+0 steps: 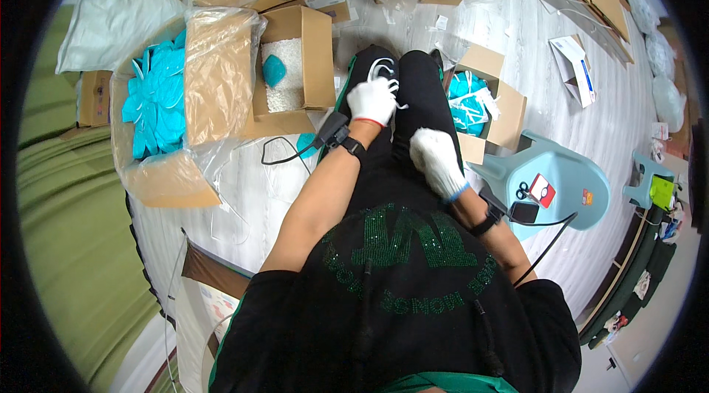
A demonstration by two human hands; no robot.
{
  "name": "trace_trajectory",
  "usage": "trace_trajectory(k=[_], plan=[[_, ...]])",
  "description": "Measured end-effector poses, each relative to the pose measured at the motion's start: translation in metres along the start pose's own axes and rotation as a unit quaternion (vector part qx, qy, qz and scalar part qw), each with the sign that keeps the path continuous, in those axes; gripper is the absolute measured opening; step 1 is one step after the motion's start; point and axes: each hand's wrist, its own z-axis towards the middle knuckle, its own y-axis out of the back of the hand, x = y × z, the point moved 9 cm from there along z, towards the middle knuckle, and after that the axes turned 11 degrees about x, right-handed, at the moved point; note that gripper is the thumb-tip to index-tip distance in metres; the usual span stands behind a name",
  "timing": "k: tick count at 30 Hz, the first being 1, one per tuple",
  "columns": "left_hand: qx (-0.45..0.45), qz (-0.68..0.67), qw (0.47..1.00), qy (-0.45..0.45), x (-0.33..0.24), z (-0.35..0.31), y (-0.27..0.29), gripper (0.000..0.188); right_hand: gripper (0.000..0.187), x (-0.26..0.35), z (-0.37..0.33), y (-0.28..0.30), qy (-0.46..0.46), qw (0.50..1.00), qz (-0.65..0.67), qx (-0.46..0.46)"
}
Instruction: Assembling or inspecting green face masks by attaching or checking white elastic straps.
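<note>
My left hand [371, 100], in a white knit glove, is closed over my left thigh. White cord [382, 66] loops out of its fingers, and a loose end trails toward the other leg. My right hand [437, 159], also gloved, is curled over my right thigh; whether anything is inside it is hidden. Left of my legs, an open carton [318, 60] holds white granules [285, 97] with a teal pouch [274, 71] on top. Beyond my right knee, another carton [509, 118] contains teal pouches [468, 97] with white cords.
A plastic-lined box [218, 83] full of teal fabric pieces [155, 101] stands at far left. On the right, a pale blue plastic chair [583, 168] carries scissors [522, 190], a red-and-white box [543, 190] and a black phone-like device [524, 212]. Cables run from both wrists.
</note>
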Motion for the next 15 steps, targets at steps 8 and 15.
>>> trace_trajectory(k=[8, 15], plan=[[-0.014, -0.089, 0.996, 0.0, 0.035, 0.005, 0.02, 0.036, 0.02, 0.029, -0.004, 0.0, 0.048, 0.985, 0.128, 0.104], [0.017, -0.068, 0.997, -0.042, 0.009, -0.017, 0.023, 0.026, 0.035, 0.07, 0.081, -0.04, 0.136, 0.887, -0.432, 0.09]])
